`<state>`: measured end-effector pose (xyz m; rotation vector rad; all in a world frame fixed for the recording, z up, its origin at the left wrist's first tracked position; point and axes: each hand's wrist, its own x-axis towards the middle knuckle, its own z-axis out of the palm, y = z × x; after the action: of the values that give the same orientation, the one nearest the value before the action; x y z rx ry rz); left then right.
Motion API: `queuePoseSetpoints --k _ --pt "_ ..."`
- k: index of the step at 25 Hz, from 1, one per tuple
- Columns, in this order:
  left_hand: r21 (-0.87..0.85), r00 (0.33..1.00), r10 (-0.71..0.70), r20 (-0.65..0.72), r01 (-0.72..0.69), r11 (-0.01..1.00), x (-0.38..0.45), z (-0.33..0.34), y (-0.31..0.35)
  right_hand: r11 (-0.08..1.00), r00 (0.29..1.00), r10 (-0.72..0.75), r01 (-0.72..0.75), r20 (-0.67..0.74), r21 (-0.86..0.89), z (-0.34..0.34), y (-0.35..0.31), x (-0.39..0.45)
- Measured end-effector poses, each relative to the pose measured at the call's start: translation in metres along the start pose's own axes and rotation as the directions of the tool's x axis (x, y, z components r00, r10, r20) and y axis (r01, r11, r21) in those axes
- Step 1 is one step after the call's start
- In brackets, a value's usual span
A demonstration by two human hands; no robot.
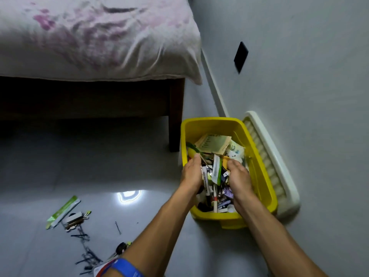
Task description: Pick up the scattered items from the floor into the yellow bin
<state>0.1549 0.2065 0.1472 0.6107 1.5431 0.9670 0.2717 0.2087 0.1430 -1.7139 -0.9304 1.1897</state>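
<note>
Yellow plastic makes the bin (263,174), which stands on the grey floor (99,166) against the wall; inside it the left hand (192,172) and the right hand (238,175) press from both sides a bunch of pens and packets (214,176), fingers curled around it. On the floor at the lower left remain a green sachet (63,211), a small card pile (74,217) and thin black hairpins (87,254). These things look light; I think the flat, slippery pins need a fingertip pinch, and the sachet is best taken by its edge.
</note>
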Motion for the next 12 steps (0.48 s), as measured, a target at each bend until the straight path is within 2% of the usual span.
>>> queuePoseSetpoints --k 2,4,6,9,12 --pt "-0.021 0.997 0.078 -0.020 -0.079 0.997 0.004 -0.012 -0.002 0.998 0.998 -0.063 0.063 0.002 -0.032 0.003 -0.005 -0.006" --pt "-0.076 0.988 0.155 -0.022 -0.156 0.985 -0.002 -0.019 -0.001 0.975 0.979 -0.193 0.199 0.071 -0.094 0.011 -0.011 -0.017" --pt "-0.098 0.992 0.111 -0.065 -0.117 0.988 -0.016 -0.032 -0.010 0.934 0.942 -0.277 0.310 0.189 -0.176 0.028 -0.005 -0.038" --pt "-0.080 0.983 0.023 -0.181 -0.038 0.996 -0.037 -0.091 -0.051 0.899 0.847 -0.201 0.359 0.492 -0.251 0.083 0.034 -0.093" --pt "-0.044 0.940 -0.012 -0.342 -0.004 0.999 -0.037 -0.176 -0.090 0.832 0.679 -0.083 0.450 0.729 -0.324 0.144 0.070 -0.137"
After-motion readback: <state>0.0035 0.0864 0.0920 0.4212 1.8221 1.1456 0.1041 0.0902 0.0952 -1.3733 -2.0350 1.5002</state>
